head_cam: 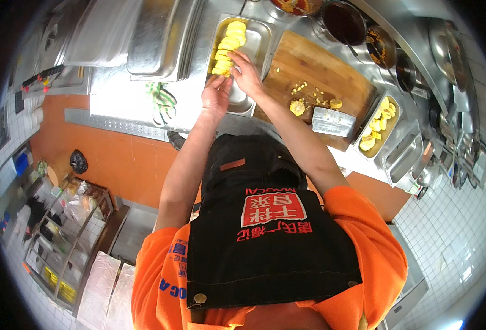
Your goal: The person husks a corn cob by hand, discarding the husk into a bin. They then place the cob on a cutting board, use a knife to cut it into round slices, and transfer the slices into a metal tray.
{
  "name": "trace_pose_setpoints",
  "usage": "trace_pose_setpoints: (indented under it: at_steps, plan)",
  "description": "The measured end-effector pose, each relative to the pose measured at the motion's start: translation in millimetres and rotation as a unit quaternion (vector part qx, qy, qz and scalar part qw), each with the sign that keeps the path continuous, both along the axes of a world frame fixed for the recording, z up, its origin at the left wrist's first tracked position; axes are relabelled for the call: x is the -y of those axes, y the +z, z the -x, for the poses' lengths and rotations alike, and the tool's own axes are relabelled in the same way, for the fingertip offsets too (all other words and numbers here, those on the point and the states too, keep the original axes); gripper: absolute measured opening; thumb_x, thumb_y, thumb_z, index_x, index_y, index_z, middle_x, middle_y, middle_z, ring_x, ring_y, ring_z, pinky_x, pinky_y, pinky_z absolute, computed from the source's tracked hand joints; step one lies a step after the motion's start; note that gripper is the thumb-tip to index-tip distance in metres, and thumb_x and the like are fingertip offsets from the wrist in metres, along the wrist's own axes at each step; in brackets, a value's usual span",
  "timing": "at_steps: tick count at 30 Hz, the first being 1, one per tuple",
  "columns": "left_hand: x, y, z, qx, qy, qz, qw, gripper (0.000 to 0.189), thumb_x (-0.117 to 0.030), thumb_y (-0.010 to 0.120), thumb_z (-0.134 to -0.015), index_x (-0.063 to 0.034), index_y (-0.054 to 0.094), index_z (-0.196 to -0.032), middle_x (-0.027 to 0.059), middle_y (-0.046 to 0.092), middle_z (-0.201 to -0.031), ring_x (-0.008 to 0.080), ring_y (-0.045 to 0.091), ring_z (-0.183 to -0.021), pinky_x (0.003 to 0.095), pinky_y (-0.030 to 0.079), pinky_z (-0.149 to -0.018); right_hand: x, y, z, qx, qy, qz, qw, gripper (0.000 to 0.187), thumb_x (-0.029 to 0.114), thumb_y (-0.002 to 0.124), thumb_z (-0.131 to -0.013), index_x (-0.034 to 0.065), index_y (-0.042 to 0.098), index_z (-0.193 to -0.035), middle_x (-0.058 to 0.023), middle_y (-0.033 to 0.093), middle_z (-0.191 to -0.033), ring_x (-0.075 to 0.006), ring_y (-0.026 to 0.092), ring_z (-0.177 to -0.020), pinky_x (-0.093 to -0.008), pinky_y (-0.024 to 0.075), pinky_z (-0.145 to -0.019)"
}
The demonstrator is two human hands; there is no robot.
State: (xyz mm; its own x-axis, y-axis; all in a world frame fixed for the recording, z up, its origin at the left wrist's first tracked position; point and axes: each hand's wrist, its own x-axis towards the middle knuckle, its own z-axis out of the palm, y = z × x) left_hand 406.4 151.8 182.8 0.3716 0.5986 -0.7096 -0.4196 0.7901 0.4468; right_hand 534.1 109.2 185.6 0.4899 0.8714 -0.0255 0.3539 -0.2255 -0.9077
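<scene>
A row of yellow corn cob slices (229,42) lies along the left side of a shallow stainless steel tray (243,95). At the near end of that row, the fingertips of my left hand (217,95) meet the corn. My right hand (246,73) reaches over the tray, its thumb and fingers against the row's right side. Whether either hand grips a slice or only touches it is unclear. Right of the tray is a wooden cutting board (309,62), bearing a cleaver (333,121), a corn piece (297,107), a smaller slice (335,103) and loose kernels.
A narrow tray of corn pieces (378,123) stands right of the board, beside another metal container (403,154). Pots of sauce (343,22) line the back right. Stacked metal trays (154,41) and a green striped cloth (161,103) are on the left.
</scene>
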Motion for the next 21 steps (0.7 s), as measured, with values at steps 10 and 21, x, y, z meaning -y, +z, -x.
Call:
trace_pose_setpoints:
  at_steps: [10, 21]
  plan:
    - [-7, 6, 11, 0.018, -0.094, 0.011, 0.995, 0.036, 0.002, 0.060, -0.086, 0.0056, 0.048, -0.120, 0.0153, 0.062, -0.110, 0.0274, 0.063, -0.104, 0.0385, 0.052, -0.099, 200, 50, -70, 0.178, -0.050, 0.258, 0.948, 0.042, 0.007, 0.066, -0.080, 0.0058, 0.060, -0.121, -0.0193, 0.057, -0.125, -0.0382, 0.050, -0.118, -0.0447, 0.0432, -0.101]
    - [-10, 8, 9, 0.017, -0.104, 0.028, 0.994, 0.019, 0.000, 0.061, -0.085, 0.0029, 0.057, -0.103, 0.0137, 0.064, -0.101, 0.0277, 0.063, -0.099, 0.0399, 0.052, -0.097, 213, -21, -56, 0.196, -0.102, 0.286, 0.932, 0.035, 0.014, 0.077, -0.072, 0.0030, 0.059, -0.100, -0.0183, 0.059, -0.103, -0.0366, 0.056, -0.100, -0.0423, 0.0486, -0.085]
